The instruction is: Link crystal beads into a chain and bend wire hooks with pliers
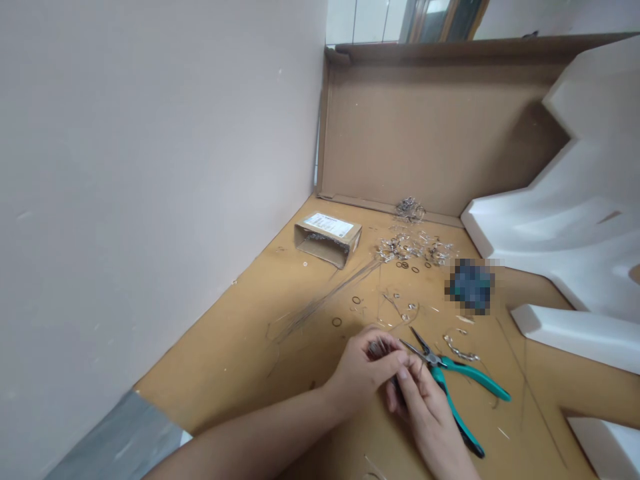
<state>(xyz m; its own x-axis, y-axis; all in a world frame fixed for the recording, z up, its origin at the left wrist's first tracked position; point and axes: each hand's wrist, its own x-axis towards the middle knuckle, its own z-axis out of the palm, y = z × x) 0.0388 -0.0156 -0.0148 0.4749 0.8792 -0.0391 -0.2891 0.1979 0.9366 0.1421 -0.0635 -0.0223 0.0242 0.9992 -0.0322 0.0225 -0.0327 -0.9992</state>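
Note:
My left hand (363, 367) is closed around a small cluster of thin grey metal wire pieces (380, 349), partly hidden by its fingers. Against its thumb presses my right hand (423, 403), fingers pinched together; whatever they grip is too small or covered to make out. Just right of both hands lie needle-nose pliers (433, 360) with teal handles, jaws apart. Beyond the hands, a few dark rings (337, 322) and bent bits of wire (395, 307) are scattered on the tan tabletop (240, 373).
An open cardboard box (327, 240) with a label sits at the back left. Near it are long straight wires (330, 293) and a heap of shiny metal pieces (410, 247). White moulded foam (565, 233) lines the right, with a pixelated dark object (470, 285) beside it.

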